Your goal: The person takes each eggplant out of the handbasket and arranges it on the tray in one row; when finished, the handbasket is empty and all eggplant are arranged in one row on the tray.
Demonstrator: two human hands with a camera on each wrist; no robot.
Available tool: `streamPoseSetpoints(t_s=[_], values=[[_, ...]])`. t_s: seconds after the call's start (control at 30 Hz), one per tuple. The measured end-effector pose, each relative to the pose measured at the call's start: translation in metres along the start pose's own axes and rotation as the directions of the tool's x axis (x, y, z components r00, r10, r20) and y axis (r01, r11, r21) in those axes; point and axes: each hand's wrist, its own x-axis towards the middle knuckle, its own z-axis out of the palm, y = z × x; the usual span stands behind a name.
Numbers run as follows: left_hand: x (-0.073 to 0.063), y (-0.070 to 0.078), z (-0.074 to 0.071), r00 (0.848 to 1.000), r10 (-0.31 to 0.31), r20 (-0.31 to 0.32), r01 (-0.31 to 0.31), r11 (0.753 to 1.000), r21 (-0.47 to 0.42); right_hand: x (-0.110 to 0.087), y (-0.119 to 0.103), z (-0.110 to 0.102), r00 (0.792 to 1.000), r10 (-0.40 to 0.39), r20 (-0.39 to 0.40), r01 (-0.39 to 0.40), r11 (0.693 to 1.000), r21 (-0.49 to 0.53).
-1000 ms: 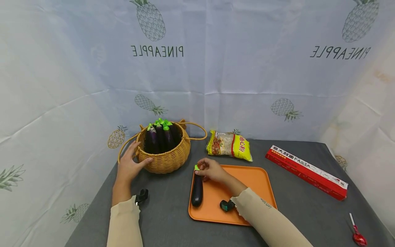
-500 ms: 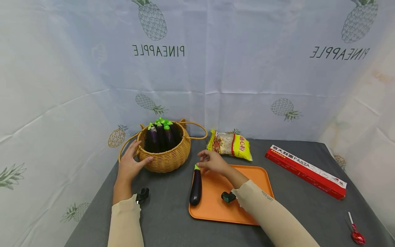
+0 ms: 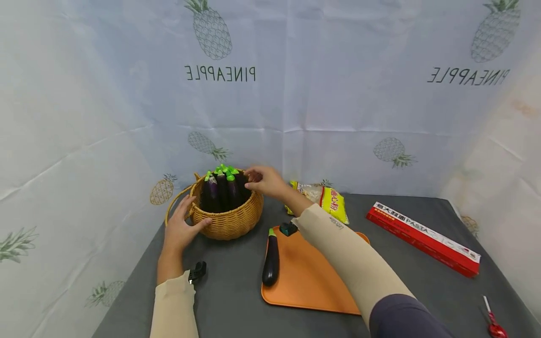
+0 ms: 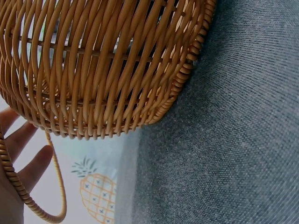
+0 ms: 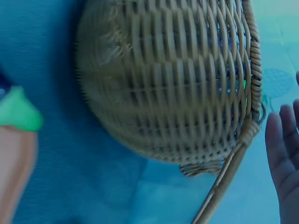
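A round wicker basket [image 3: 231,226] holds several dark purple eggplants [image 3: 234,193] standing upright with green caps. Against its left side rests my left hand [image 3: 181,232], thumb and fingers spread; in the left wrist view its fingers [image 4: 36,165] lie beside the woven wall and the looped handle [image 4: 62,196]. My right hand [image 3: 269,181] hovers at the basket's right rim near the eggplants, holding nothing visible. The right wrist view has that hand's fingers [image 5: 279,151] extended beside the rim. One eggplant [image 3: 271,264] lies lengthwise along the left edge of an orange tray [image 3: 314,291].
Behind the right forearm lies a yellow bag of macaroni [image 3: 334,204]. A long red pasta box [image 3: 422,239] slants across the right side of the grey table [image 3: 230,291], with a red lollipop [image 3: 495,325] near the front right. A pineapple-print curtain [image 3: 321,94] hangs behind.
My right hand has let go of the eggplant on the tray and moved up and left to the basket's right rim. The left hand stays at the basket.
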Motion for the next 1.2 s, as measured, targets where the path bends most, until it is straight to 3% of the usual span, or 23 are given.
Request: streamPoseSetpoints(t_s=[0.27, 0.7, 0.9, 1.2], values=[[-0.002, 0.0, 0.002, 1.0, 0.001, -0.014, -0.002, 1.0, -0.021, 0.045, -0.011, 0.021, 0.997, -0.074, 0.013, 0.075, 0.981, -0.181], [-0.003, 0.001, 0.002, 0.999, 0.005, -0.038, -0.006, 0.999, -0.035, 0.075, -0.002, 0.045, 0.999, -0.042, 0.013, 0.044, 0.939, -0.342], [-0.002, 0.001, 0.004, 0.999, 0.009, -0.047, -0.011, 0.999, -0.034, 0.074, -0.002, 0.045, 0.999, -0.019, 0.026, 0.028, 0.903, -0.429], [-0.001, -0.001, 0.005, 0.998, 0.025, -0.058, -0.028, 0.998, -0.06, 0.065, -0.002, 0.043, 0.997, -0.069, 0.029, 0.075, 0.911, -0.405]])
